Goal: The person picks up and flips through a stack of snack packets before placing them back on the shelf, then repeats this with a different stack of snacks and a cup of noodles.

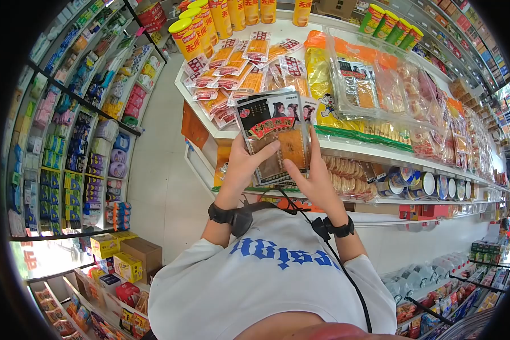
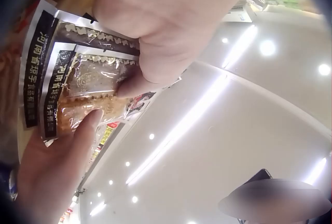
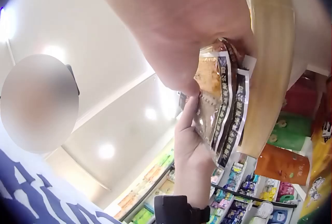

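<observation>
Both hands hold a small stack of flat snack packets (image 1: 279, 133) upright over the shelf's front edge. Each has a black printed border and a transparent window showing orange-brown food. My left hand (image 1: 245, 167) grips the left side, thumb across the front. At the right side, my right hand (image 1: 318, 178) has its thumb on the front window and fingers behind, mostly hidden. The left wrist view shows two black lower edges of the packets (image 2: 78, 86), slightly fanned apart. Behind the stack lies a pile of orange snack packets (image 1: 232, 71) in clear wrappers.
Yellow canisters (image 1: 221, 17) and green canisters (image 1: 385, 24) line the back of the white shelf (image 1: 357, 146). To the right sit a clear plastic tray (image 1: 345, 107) with a similar black packet and a large yellow bag (image 1: 323, 85). Stocked racks (image 1: 68, 141) stand at left.
</observation>
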Demonstrator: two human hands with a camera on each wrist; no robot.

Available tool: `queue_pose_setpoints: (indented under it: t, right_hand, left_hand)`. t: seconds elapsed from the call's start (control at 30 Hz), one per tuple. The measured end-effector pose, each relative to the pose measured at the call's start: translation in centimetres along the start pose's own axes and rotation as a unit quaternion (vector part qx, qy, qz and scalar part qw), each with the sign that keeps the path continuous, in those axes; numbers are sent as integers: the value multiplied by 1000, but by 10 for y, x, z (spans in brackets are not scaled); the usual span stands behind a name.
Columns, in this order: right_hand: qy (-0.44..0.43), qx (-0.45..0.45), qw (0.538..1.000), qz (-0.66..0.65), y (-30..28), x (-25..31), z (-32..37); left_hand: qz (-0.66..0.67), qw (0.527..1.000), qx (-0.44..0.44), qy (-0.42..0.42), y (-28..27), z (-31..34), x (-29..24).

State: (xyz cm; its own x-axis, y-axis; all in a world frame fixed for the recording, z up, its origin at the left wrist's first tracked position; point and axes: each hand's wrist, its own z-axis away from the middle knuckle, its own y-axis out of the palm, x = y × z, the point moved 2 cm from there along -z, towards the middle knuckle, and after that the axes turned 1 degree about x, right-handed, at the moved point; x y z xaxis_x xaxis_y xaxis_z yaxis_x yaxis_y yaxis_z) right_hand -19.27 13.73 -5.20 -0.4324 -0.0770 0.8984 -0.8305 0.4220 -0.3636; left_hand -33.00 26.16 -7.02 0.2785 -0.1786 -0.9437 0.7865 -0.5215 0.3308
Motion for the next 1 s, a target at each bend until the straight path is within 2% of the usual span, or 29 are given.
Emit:
queue_pose_setpoints:
  t: [0.13,0.3,0.43,0.53,0.6,0.63,0.7,0.8,0.9,1.0]
  right_hand:
    - [63,75,991,-90,-3,-16,-2]
    - [79,103,984,-120,-2,-21,3]
    - [75,64,981,-166,-4,-21,7]
    - [91,23,976,-195,-5,-22,9]
    - [107,-17,968,-228,-4,-22,9]
    - [106,1,975,-196,-5,-23,8]
    - [103,35,985,-131,-9,-26,5]
    - [-31,-26,999,20,-8,-28,2]
    - [7,-15,999,-52,-12,-26,6]
    - [-44,-32,993,-102,-14,-29,12]
  left_hand:
    - [-24,999,34,20,2,5,-10]
    - [-56,994,91,-38,7,7,-19]
    - [-98,991,88,-33,3,5,-21]
    - [-19,997,73,-36,10,4,-15]
    - [-45,993,100,-49,18,2,-10]
    - [-59,990,113,-54,20,0,-7]
    - [-57,986,142,-68,17,-4,2]
    - [-96,978,171,-64,17,-7,1]
    - [-113,978,167,-59,19,-4,-3]
    - [-112,983,144,-25,21,-3,-9]
